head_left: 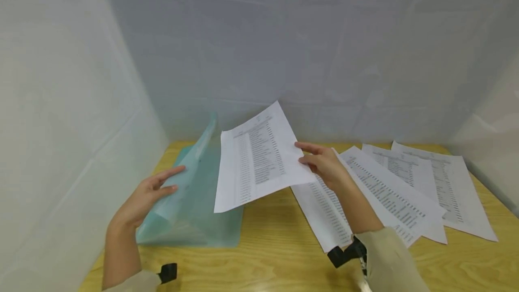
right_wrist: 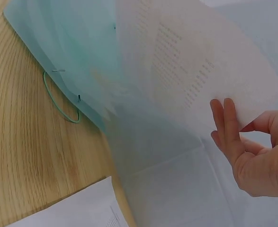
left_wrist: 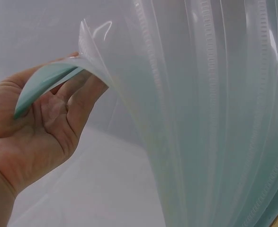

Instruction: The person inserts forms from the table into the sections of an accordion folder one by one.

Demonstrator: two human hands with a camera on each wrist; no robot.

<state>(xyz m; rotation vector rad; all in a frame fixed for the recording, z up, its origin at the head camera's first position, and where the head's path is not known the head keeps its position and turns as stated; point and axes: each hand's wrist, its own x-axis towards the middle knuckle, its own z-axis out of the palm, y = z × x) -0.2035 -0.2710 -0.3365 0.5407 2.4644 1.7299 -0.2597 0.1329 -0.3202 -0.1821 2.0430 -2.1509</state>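
Centrally, the right hand (head_left: 324, 166) pinches a printed sheet (head_left: 259, 157) aloft by its right edge, long axis tilted up-right, just right of the teal plastic folder (head_left: 194, 193) whose flap the left hand (head_left: 146, 197) grips open on the counter (head_left: 279, 247).

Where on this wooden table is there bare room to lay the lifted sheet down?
Bare wood shows between the translucent green plastic folder and the nearest of the printed white paper sheets, and along the wooden table's front edge. The right half is crowded with overlapping sheets.
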